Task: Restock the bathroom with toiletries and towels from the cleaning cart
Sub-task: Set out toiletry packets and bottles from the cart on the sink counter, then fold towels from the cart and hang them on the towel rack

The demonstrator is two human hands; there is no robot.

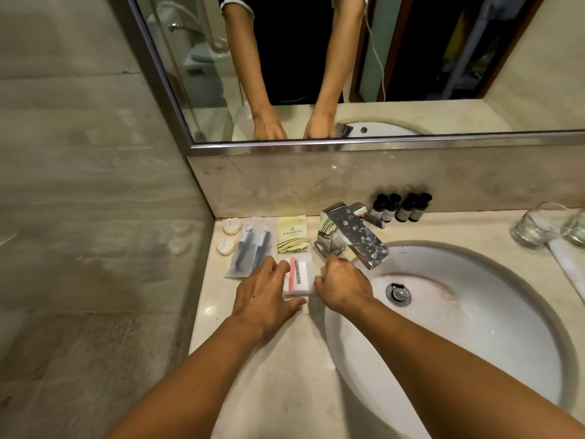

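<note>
Both hands at the centre of the frame, meeting over a clear packet (298,277) lying flat on the bench (278,359). Left hand (266,296) spread, fingers fairly straight and resting on the packet's left edge, thumb stretched along its near edge. Right hand (343,282) with fingers curled, at the packet's right edge, apparently pinching it; exact hold hard to make out. Inside the packet, a pink stick and a white pad.

Just above the packet, a yellow sachet (292,233) with printed characters and dark wavy stripes, flat on the bench. To its left, a long clear sleeve (248,248) with two dark toothbrushes side by side. Further left, near the corner of the wall, two small round wrapped soaps (228,236), one above the other.

Right of the sachet, a chrome tap (351,234), water-spotted, its spout reaching over the white oval basin (474,312) filling the lower right of the frame, with a metal drain plug (398,293) at its bottom. Behind the tap, against the stone upstand, four small dark bottles (401,206) upright in a row, in two close pairs. At the right edge of the frame, two clear drinking glasses (535,224) on the bench.

Across the top of the frame, a metal-framed mirror (316,146) reflecting both forearms, short dark sleeves with white trim, and a thin white cable.
</note>
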